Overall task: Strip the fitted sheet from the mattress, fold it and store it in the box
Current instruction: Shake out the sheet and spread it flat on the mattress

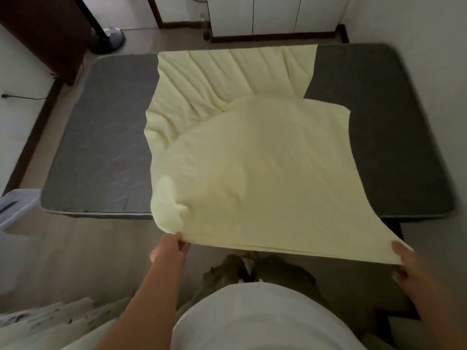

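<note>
- Both hands hold the near edge of the pale yellow sheet (252,160). The left hand (169,250) pinches the near-left corner with its fingers curled under the cloth. The right hand (409,269) pinches the near-right corner with its thumb on top.
- Cloth is already free of the grey mattress (101,147) and looks doubled, with stacked layers showing along the held edge.
- From the hands the sheet runs straight away across the middle of the mattress to its far side. The left and right ends of the mattress are bare.
- Its held edge hangs in the air, off the near side of the mattress. The far part lies rumpled on the mattress.
- That held edge runs left to right, parallel to the mattress's long axis. The left hand looks slightly nearer the mattress than the right.
- Likely next is another fold, carrying the near edge toward the far side of the mattress.
- Off the mattress's near-left corner, on the floor, sits a translucent box (15,205), on the left hand's side.
</note>
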